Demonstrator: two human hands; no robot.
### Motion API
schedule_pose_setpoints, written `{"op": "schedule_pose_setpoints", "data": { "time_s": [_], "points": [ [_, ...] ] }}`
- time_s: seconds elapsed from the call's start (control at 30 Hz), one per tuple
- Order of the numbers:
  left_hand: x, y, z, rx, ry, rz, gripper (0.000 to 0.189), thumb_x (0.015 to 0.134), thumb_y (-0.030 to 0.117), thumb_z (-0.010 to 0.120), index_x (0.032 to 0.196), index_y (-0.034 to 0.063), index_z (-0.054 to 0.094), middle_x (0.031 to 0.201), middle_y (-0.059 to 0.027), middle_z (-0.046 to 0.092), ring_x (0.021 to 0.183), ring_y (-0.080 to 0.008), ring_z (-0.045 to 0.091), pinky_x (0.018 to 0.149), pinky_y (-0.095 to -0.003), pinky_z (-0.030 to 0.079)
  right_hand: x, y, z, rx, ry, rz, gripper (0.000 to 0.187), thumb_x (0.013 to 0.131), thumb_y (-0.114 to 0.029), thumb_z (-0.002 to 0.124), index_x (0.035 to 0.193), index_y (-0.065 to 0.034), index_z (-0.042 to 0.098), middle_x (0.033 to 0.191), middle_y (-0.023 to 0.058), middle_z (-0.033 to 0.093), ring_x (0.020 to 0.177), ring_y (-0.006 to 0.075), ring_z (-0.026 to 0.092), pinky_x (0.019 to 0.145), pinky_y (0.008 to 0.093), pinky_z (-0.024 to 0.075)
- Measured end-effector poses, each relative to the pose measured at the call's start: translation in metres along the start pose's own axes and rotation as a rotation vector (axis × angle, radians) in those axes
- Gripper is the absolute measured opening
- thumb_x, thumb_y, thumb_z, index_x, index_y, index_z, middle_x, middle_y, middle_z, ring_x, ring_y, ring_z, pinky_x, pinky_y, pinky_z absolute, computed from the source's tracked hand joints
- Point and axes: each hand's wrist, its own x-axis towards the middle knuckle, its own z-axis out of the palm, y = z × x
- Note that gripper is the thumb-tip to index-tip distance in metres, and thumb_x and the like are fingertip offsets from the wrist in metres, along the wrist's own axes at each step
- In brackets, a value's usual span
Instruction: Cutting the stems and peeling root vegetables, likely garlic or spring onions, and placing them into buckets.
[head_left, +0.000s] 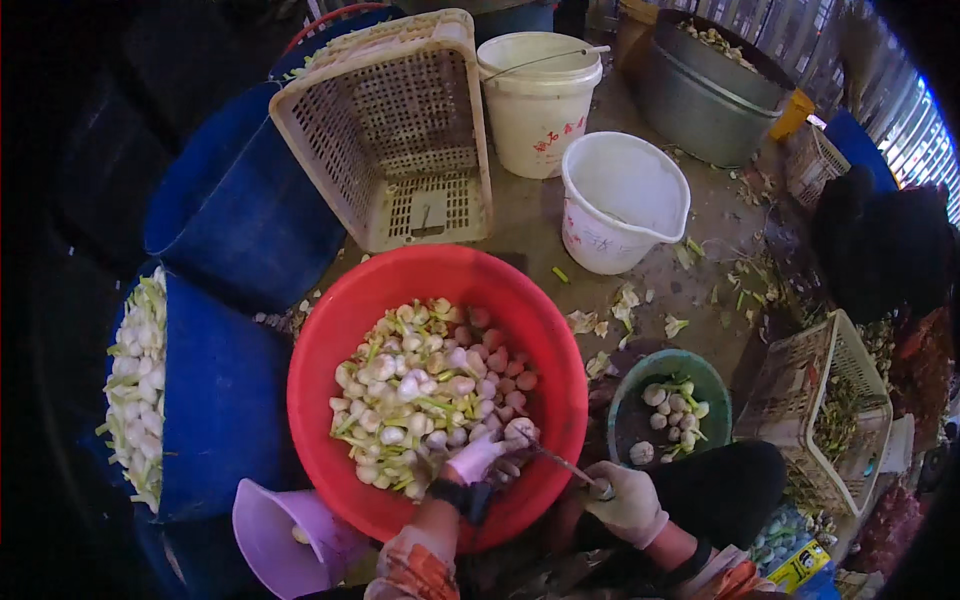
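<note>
A red plastic basin (322, 300) holds a heap of garlic bulbs (405, 382) with short green stems. My left hand (480, 457), in a pale glove, is over the basin's lower right part, with its fingers on a garlic bulb (520, 430). In my right hand (626, 502), also gloved, is the handle of a thin metal tool (562, 463), whose far end reaches that bulb. Whether it is a knife blade or a rod, I cannot tell. Beside my right hand, a green round basin (621, 390) holds several garlic bulbs.
Beyond the red basin are a tipped plastic crate (375, 240), a white bucket (525, 142) and a white spouted pail (615, 255). Blue barrels (217, 390) stand left, above a purple bucket (281, 532). Another crate (780, 382) lies right. Peelings (626, 300) litter the floor.
</note>
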Motion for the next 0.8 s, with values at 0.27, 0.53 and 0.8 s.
{"op": "schedule_pose_setpoints", "data": {
  "time_s": [0.27, 0.53, 0.8],
  "points": [
    [-0.033, 0.02, 0.095, 0.2, -0.114, 0.571, 0.049, 0.092, 0.024, 0.062, 0.135, 0.0074, 0.047, 0.1, -0.0055, 0.067, 0.065, -0.0101, 0.062, 0.058, -0.0261, 0.051, -0.018, -0.022, -0.005, 0.235, 0.157, -0.119, 0.027, 0.072, -0.013, 0.079, 0.095, -0.0045, 0.068, 0.076, 0.0138, 0.066, 0.067, 0.0292, 0.066, 0.063, 0.0332, 0.0513],
    [-0.009, 0.026, 0.03, 0.672, 0.482, 0.223, 0.041, 0.089, 0.034, 0.063, 0.116, 0.0041, 0.059, 0.089, -0.0153, 0.069, 0.083, -0.0328, 0.066, 0.074, -0.045, 0.051, -0.018, -0.008, -0.015, 0.228, 0.166, -0.028, 0.025, 0.073, -0.012, 0.08, 0.092, -0.0024, 0.067, 0.076, 0.0114, 0.067, 0.069, 0.0165, 0.066, 0.065, 0.0304, 0.0515],
    [0.077, -0.021, 0.03, 1.125, 0.583, 0.069, 0.028, 0.09, 0.026, 0.052, 0.103, 0.0059, 0.066, 0.097, -0.0218, 0.067, 0.094, -0.0398, 0.064, 0.082, -0.0495, 0.051, -0.011, -0.008, -0.012, 0.253, 0.125, 0.03, 0.022, 0.074, -0.011, 0.077, 0.092, -0.0019, 0.068, 0.074, 0.0107, 0.066, 0.066, 0.0148, 0.064, 0.065, 0.03, 0.0513]
  ]
}}
